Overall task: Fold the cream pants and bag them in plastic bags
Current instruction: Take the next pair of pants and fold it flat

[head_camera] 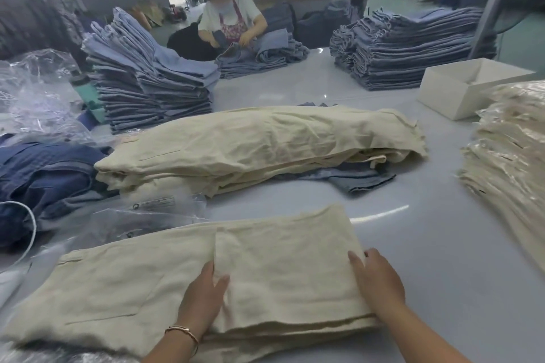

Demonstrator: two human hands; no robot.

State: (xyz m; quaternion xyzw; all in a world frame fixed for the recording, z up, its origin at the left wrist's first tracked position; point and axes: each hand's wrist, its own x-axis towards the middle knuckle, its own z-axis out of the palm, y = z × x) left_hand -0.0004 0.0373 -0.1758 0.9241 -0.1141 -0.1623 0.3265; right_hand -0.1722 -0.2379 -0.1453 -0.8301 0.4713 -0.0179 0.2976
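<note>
pressing your flat left hand (203, 298) on the folded cream pants (236, 268), your right hand (379, 283) with straight fingers against their edge, grey table (442, 244), gripping nothing

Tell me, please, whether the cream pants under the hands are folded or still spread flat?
Partly folded: on the cream pants, one end is doubled over, its edge by the left hand, layered edges by the right hand.

Cream pants (188, 283): partly folded, flat on grey table (427, 244), right end doubled over. Unfolded cream pile (259, 141): behind folded pair, mid-table. Clear plastic bags (141, 215): flat between the two, left. Bagged cream stack (510, 162): table's right edge.
</note>
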